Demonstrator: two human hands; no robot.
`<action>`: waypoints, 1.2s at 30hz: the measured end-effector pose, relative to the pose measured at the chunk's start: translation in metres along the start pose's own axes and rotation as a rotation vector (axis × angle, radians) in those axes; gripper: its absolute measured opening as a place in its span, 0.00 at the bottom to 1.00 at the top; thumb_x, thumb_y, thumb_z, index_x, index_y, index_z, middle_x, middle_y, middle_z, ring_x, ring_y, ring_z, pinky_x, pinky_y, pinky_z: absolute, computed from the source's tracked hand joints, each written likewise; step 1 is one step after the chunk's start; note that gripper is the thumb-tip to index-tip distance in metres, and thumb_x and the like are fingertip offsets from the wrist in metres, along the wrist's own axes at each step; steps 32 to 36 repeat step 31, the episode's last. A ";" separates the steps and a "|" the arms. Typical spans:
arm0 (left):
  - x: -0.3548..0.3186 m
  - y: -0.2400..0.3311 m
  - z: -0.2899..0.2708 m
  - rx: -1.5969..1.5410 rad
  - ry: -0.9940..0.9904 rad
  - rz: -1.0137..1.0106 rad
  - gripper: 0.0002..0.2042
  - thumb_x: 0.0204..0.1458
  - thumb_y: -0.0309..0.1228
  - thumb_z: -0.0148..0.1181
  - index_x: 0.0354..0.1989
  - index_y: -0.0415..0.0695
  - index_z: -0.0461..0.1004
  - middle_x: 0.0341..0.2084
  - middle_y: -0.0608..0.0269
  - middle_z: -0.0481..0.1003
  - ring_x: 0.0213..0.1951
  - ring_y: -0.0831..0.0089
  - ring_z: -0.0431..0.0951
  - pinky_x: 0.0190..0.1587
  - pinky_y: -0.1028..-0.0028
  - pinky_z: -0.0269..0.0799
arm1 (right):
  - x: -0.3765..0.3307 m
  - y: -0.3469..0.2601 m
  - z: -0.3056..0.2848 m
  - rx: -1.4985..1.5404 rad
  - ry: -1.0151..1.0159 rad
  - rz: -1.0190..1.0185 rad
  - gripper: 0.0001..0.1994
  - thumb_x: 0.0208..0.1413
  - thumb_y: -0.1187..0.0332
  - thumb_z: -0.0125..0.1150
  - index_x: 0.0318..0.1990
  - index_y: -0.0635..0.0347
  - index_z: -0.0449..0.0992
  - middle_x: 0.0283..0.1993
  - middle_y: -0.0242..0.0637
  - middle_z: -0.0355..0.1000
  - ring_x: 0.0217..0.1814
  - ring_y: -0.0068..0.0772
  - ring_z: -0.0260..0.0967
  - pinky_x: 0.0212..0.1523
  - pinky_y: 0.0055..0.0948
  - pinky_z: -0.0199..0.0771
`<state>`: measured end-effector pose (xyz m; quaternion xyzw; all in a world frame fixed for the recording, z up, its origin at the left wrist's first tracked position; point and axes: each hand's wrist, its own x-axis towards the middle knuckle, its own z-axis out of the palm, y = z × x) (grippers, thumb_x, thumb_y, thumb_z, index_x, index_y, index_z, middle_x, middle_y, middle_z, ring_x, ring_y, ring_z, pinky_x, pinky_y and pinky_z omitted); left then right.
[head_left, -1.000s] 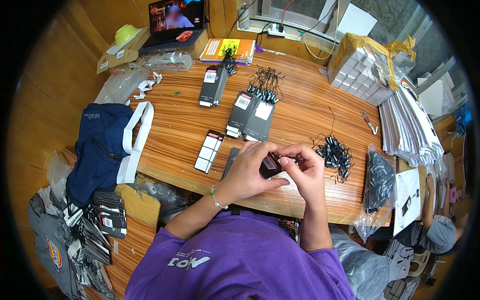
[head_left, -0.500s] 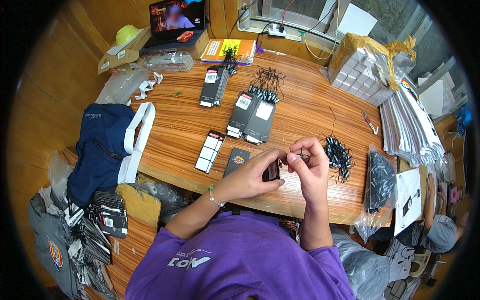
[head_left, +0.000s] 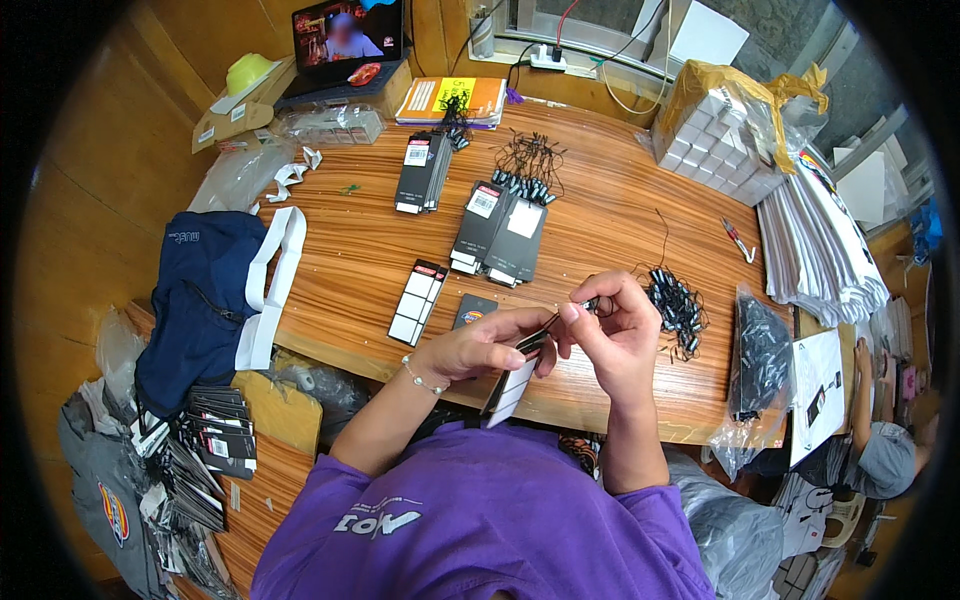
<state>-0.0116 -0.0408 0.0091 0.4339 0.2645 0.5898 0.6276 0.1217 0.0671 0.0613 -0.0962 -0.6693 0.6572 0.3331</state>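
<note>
My left hand grips dark hang tags between thumb and fingers, tilted with a white panelled face showing. At their upper end, my right hand pinches a dark tag string, mostly hidden by the fingers. Just beyond my left hand lies a dark tag with a round emblem, partly covered. Left of it is a sheet of white stickers. A tangled heap of black tag strings lies to the right of my right hand.
Stacked strung tags and another tag stack lie farther back. At right are a bag of black strings, snips, folded white sheets and a wrapped block of small boxes. Navy cloth hangs at the left edge.
My left hand has turned and raised the tags, so their white panelled face now shows. My right fingers have come closer to the tags' upper end with the string.
</note>
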 end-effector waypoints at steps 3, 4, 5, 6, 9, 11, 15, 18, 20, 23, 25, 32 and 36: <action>0.000 0.000 0.001 -0.050 0.011 -0.011 0.29 0.45 0.48 0.55 0.48 0.34 0.64 0.37 0.59 0.67 0.34 0.75 0.66 0.40 0.77 0.63 | 0.001 -0.004 0.002 0.115 0.006 0.100 0.05 0.49 0.79 0.58 0.33 0.66 0.68 0.26 0.31 0.66 0.22 0.15 0.62 0.21 0.13 0.61; -0.001 0.001 0.002 -0.091 0.019 -0.023 0.30 0.45 0.48 0.55 0.49 0.33 0.64 0.37 0.58 0.67 0.34 0.75 0.66 0.39 0.77 0.62 | 0.002 -0.005 0.003 0.122 0.010 0.107 0.05 0.50 0.79 0.58 0.33 0.66 0.68 0.25 0.31 0.66 0.21 0.14 0.61 0.20 0.13 0.61; -0.001 0.001 0.002 -0.096 0.025 -0.007 0.31 0.46 0.48 0.54 0.50 0.33 0.63 0.38 0.57 0.67 0.35 0.73 0.67 0.41 0.76 0.63 | 0.002 -0.005 0.003 0.130 0.015 0.114 0.05 0.50 0.78 0.58 0.33 0.67 0.68 0.25 0.31 0.66 0.20 0.14 0.61 0.18 0.12 0.60; -0.001 -0.001 0.001 -0.102 0.033 0.009 0.31 0.47 0.49 0.54 0.50 0.33 0.63 0.40 0.56 0.67 0.37 0.72 0.68 0.42 0.74 0.64 | 0.002 -0.005 0.002 0.104 0.020 0.100 0.05 0.50 0.78 0.58 0.33 0.67 0.68 0.25 0.31 0.66 0.21 0.14 0.61 0.20 0.12 0.61; -0.001 -0.003 -0.001 -0.109 0.050 0.039 0.31 0.50 0.49 0.53 0.52 0.32 0.62 0.44 0.53 0.67 0.43 0.69 0.70 0.47 0.71 0.66 | 0.002 -0.005 -0.001 0.026 0.037 0.057 0.05 0.49 0.79 0.58 0.33 0.67 0.69 0.26 0.31 0.66 0.25 0.15 0.62 0.24 0.14 0.62; -0.002 -0.001 -0.004 -0.103 0.053 0.032 0.29 0.51 0.45 0.53 0.53 0.34 0.61 0.47 0.53 0.66 0.47 0.67 0.70 0.50 0.69 0.65 | 0.002 -0.002 -0.004 -0.025 0.049 0.025 0.05 0.49 0.78 0.58 0.33 0.67 0.69 0.26 0.31 0.66 0.27 0.15 0.63 0.27 0.15 0.62; -0.001 -0.001 -0.007 0.142 0.171 0.100 0.24 0.51 0.33 0.57 0.55 0.38 0.62 0.50 0.56 0.66 0.50 0.69 0.68 0.53 0.70 0.62 | 0.003 -0.002 -0.010 -0.160 0.040 0.015 0.04 0.47 0.77 0.58 0.31 0.66 0.70 0.25 0.30 0.67 0.28 0.16 0.62 0.29 0.18 0.62; -0.006 0.025 0.001 0.755 0.334 0.113 0.29 0.44 0.33 0.64 0.55 0.39 0.61 0.50 0.57 0.66 0.53 0.69 0.66 0.55 0.70 0.60 | 0.000 0.001 -0.017 -0.356 -0.054 0.021 0.04 0.47 0.76 0.57 0.31 0.65 0.71 0.24 0.31 0.68 0.25 0.17 0.61 0.27 0.19 0.62; -0.010 0.037 0.007 0.712 0.362 0.111 0.31 0.39 0.27 0.67 0.55 0.39 0.60 0.50 0.58 0.67 0.55 0.69 0.65 0.56 0.70 0.59 | 0.000 0.001 -0.015 -0.475 -0.152 0.049 0.04 0.47 0.75 0.57 0.32 0.64 0.72 0.23 0.33 0.68 0.23 0.18 0.61 0.25 0.20 0.61; -0.011 0.049 0.014 0.741 0.354 0.120 0.28 0.41 0.28 0.65 0.53 0.40 0.62 0.46 0.59 0.69 0.53 0.69 0.67 0.56 0.70 0.59 | -0.002 0.007 -0.008 -0.498 -0.174 0.113 0.07 0.48 0.74 0.56 0.36 0.64 0.73 0.24 0.36 0.70 0.20 0.21 0.61 0.22 0.22 0.61; -0.012 0.051 0.006 0.780 0.322 0.084 0.24 0.45 0.29 0.63 0.51 0.40 0.64 0.44 0.59 0.70 0.50 0.71 0.69 0.54 0.72 0.61 | -0.001 0.004 -0.004 -0.490 -0.162 0.104 0.07 0.49 0.74 0.55 0.36 0.64 0.74 0.25 0.35 0.71 0.22 0.20 0.62 0.23 0.21 0.62; -0.017 0.061 -0.002 0.712 0.231 -0.128 0.20 0.52 0.39 0.54 0.49 0.40 0.67 0.44 0.61 0.69 0.46 0.74 0.67 0.52 0.75 0.61 | -0.001 -0.001 -0.005 -0.251 -0.013 0.078 0.06 0.51 0.75 0.54 0.36 0.63 0.75 0.29 0.32 0.72 0.27 0.19 0.63 0.29 0.18 0.63; -0.017 0.061 -0.002 0.712 0.231 -0.128 0.20 0.52 0.39 0.54 0.49 0.40 0.67 0.44 0.61 0.69 0.46 0.74 0.67 0.52 0.75 0.61 | -0.001 -0.001 -0.005 -0.251 -0.013 0.078 0.06 0.51 0.75 0.54 0.36 0.63 0.75 0.29 0.32 0.72 0.27 0.19 0.63 0.29 0.18 0.63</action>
